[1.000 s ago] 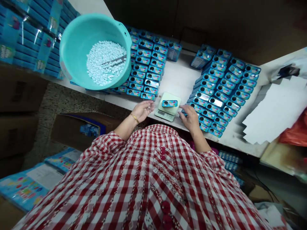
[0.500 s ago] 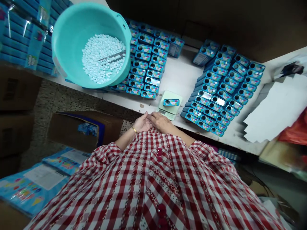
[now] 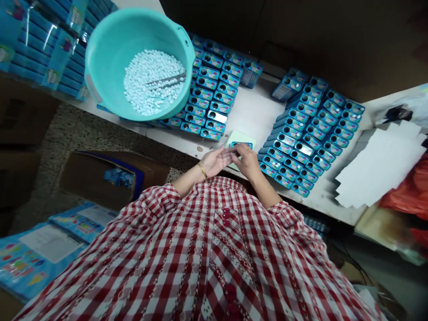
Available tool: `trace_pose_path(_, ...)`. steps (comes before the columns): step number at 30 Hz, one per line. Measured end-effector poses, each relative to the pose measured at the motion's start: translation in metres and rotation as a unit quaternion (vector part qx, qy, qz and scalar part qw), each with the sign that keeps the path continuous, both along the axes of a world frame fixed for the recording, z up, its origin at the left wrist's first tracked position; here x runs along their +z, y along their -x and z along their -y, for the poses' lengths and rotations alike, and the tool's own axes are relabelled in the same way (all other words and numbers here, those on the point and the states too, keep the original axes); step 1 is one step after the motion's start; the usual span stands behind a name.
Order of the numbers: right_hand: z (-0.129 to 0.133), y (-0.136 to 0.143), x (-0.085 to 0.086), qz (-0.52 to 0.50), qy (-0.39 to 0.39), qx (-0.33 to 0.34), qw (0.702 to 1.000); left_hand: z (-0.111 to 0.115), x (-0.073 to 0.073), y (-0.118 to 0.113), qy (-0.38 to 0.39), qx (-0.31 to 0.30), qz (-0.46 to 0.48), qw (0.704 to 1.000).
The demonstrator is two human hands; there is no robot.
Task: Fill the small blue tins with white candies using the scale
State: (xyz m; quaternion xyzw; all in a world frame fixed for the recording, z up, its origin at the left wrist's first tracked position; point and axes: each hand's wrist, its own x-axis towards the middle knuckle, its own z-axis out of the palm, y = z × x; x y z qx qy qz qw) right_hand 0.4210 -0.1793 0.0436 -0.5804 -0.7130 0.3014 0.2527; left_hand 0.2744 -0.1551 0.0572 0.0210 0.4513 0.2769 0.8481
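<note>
My left hand (image 3: 215,163), with a gold bangle at its wrist, lies palm up with its fingers stretched toward a small blue tin (image 3: 245,145). Whether anything rests in that palm is too small to tell. Over the left fingertips, my right hand (image 3: 248,162) is bent with its fingertips drawn together beside the tin. What those fingertips hold, if anything, is hidden. The tin sits on a pale green kitchen scale (image 3: 238,134), partly covered by both hands. A turquoise tub (image 3: 107,58) to the left holds many small white mints (image 3: 150,76) and a dark metal tool.
Rows of blue tins with round openings stand left (image 3: 210,93) and right (image 3: 301,133) of the scale on the white table (image 3: 249,107). White card sheets (image 3: 377,165) lie at the right. An open carton (image 3: 96,178) is on the floor below left.
Both hands have moved forward and right from the table's edge to over the scale. The left palm has opened out, and the right hand has come up to the tin. The view has shifted slightly.
</note>
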Motion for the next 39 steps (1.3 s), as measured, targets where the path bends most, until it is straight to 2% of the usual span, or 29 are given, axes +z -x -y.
trace_pose_path(2,-0.006,-0.006,-0.002,0.006,-0.013,-0.039,0.999,-0.003,-0.002,0.001,-0.001,0.004,-0.020,1.000)
trace_pose_path(5,-0.014,-0.013,-0.006,0.024,-0.014,-0.051,0.998,-0.006,0.001,0.008,-0.002,0.011,-0.050,0.999)
trace_pose_path(8,-0.016,-0.021,-0.008,0.024,-0.027,-0.074,0.997,-0.009,0.014,0.022,-0.038,0.028,-0.076,0.996)
trace_pose_path(10,-0.013,-0.031,-0.007,0.016,-0.053,-0.111,0.992,-0.014,0.028,0.035,-0.097,0.062,-0.110,0.987)
trace_pose_path(13,-0.001,-0.049,-0.004,0.012,-0.080,-0.143,0.986,-0.030,0.046,0.057,-0.197,0.111,-0.214,0.950)
trace_pose_path(15,0.008,-0.060,-0.005,0.014,-0.090,-0.156,0.984,-0.046,0.054,0.074,-0.262,0.129,-0.301,0.908)
trace_pose_path(17,0.017,-0.068,-0.009,0.015,-0.092,-0.164,0.982,-0.068,0.057,0.093,-0.328,0.115,-0.390,0.852)
trace_pose_path(19,0.023,-0.071,-0.015,0.006,-0.087,-0.175,0.981,-0.095,0.055,0.114,-0.380,0.049,-0.480,0.789)
trace_pose_path(21,0.027,-0.069,-0.019,-0.002,-0.079,-0.180,0.980,-0.124,0.050,0.133,-0.398,-0.062,-0.557,0.727)
trace_pose_path(24,0.033,-0.062,-0.020,-0.003,-0.060,-0.178,0.982,-0.165,0.034,0.150,-0.372,-0.246,-0.629,0.637)
trace_pose_path(26,0.038,-0.058,-0.019,0.004,-0.048,-0.180,0.983,-0.187,0.019,0.154,-0.332,-0.344,-0.650,0.590)
trace_pose_path(27,0.042,-0.057,-0.018,0.009,-0.043,-0.182,0.982,-0.194,0.012,0.154,-0.298,-0.382,-0.658,0.576)
trace_pose_path(30,0.055,-0.057,-0.016,0.018,-0.031,-0.203,0.979,-0.207,-0.005,0.155,-0.218,-0.397,-0.709,0.541)
trace_pose_path(32,0.066,-0.058,-0.017,0.017,-0.024,-0.222,0.975,-0.211,-0.012,0.155,-0.220,-0.372,-0.721,0.542)
trace_pose_path(35,0.075,-0.058,-0.021,0.014,-0.016,-0.237,0.971,-0.212,-0.016,0.153,-0.267,-0.347,-0.687,0.579)
trace_pose_path(39,0.071,-0.055,-0.021,0.020,-0.019,-0.222,0.975,-0.211,-0.016,0.147,-0.320,-0.325,-0.618,0.641)
